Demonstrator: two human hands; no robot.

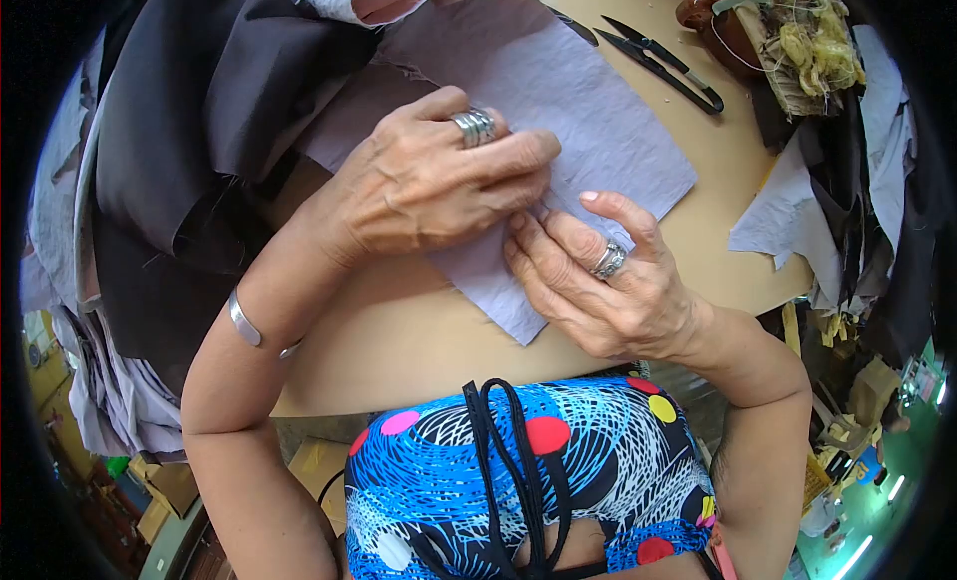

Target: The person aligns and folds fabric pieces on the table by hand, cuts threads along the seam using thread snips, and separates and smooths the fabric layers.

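A lavender-grey piece of cloth [618,132] lies on the tan table, its lower corner showing below the hands. My left hand [449,176], with a ring and a bracelet on that arm, is closed with its fingertips pinching the cloth near the middle. My right hand [598,271], also ringed, meets it there, its fingers bent and closed on the cloth and its index finger raised a little. The fingertips of both hands nearly touch. What exactly lies between them is hidden.
Black thread snips [663,67] lie at the upper right of the tan table [389,351]. Beside them are a brown object [720,37] and tangled yellowish threads [812,52]. Dark cloth [159,132] is heaped at the left; grey and dark scraps [797,206] hang at the right.
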